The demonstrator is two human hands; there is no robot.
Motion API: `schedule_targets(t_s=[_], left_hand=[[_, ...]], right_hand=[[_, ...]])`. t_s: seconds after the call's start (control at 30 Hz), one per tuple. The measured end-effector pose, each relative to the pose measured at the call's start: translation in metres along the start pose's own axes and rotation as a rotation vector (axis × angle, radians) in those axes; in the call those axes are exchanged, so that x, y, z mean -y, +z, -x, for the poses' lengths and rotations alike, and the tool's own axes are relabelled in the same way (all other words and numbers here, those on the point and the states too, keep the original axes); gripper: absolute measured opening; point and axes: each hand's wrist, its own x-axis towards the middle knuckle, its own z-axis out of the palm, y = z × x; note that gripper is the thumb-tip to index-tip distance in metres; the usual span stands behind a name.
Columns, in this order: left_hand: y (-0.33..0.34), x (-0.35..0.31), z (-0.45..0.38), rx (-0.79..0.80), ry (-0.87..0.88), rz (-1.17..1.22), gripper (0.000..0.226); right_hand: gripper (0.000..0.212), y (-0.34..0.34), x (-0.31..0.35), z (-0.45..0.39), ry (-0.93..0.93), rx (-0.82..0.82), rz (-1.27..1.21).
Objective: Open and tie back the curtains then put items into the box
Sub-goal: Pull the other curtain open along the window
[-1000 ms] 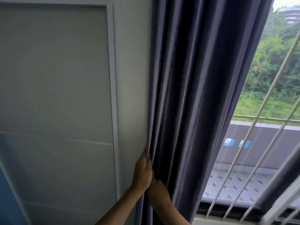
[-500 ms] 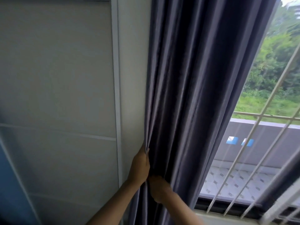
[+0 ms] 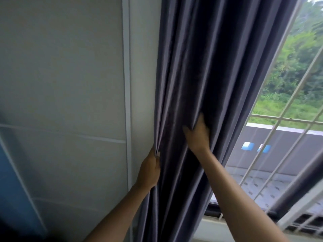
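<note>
Left hand (image 3: 150, 169) pinches dark grey pleated fabric curtain (image 3: 209, 67) edge, frame centre; right hand (image 3: 197, 135), higher, fingers buried gripping folds

**Surfaces and finishes around the window**

The curtain (image 3: 197, 70) is a heavy grey-purple cloth with a soft, slightly silky sheen along the tops of its folds, dull and dark in the creases. The wall (image 3: 61, 67) beside it looks like smooth matt panels in off-white, split by a thin, smooth white trim strip (image 3: 126, 67). The window bars (image 3: 272, 140) look like white-painted metal, smooth with a light satin finish. Lower left there's a blue panel (image 3: 12, 180), flat and matt; can't tell what it's made of.
</note>
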Motion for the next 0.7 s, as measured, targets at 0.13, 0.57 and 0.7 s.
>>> schedule_targets(t_s=[0.13,0.57,0.7], left_hand=[[-0.002,-0.003,0.004,0.001,0.016,0.009,0.04],[0.001,-0.019,0.017,0.056,0.013,0.061,0.046],[0.001,-0.02,0.019,0.063,0.017,0.063,0.043]], right_hand=[[0.029,0.029,-0.071,0.04,0.085,0.202,0.394],[0.04,0.066,-0.1,0.135,-0.041,0.483,0.802],[0.035,0.07,-0.096,0.137,-0.052,0.51,0.825]])
